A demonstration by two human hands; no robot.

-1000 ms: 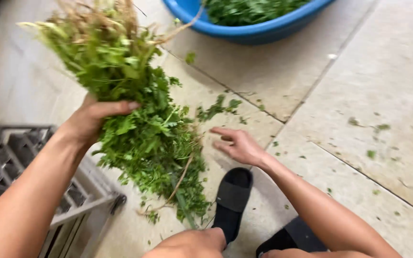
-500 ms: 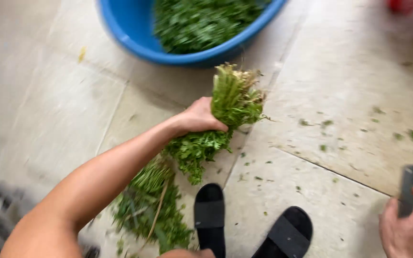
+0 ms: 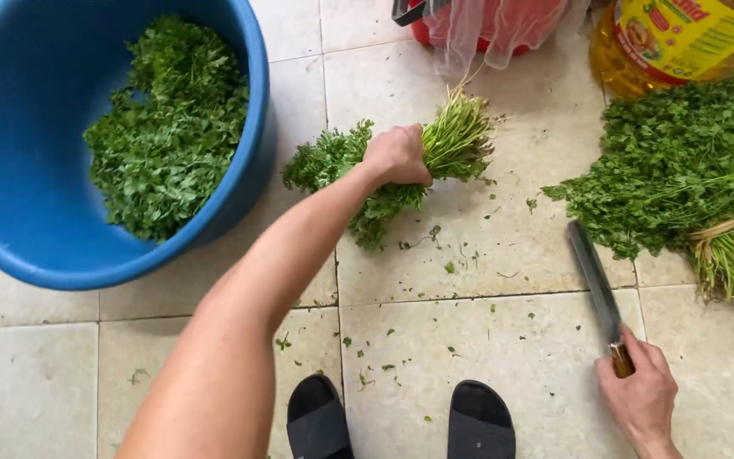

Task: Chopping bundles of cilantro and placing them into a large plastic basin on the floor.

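The herb bunch (image 3: 384,174) lies across the tile floor (image 3: 486,340), long axis left to right, leafy tops pointing left at the blue tub (image 3: 10,212), cut stems right. Left hand (image 3: 398,155) is clamped around its middle. Right hand (image 3: 643,395), near right, grips a knife (image 3: 595,285), blade pointing away. The tub's holding chopped greens (image 3: 163,127).

Bare forearms without sleeves, left hand (image 3: 397,155), right hand (image 3: 641,393), apparently black slip-on sandals (image 3: 401,421)
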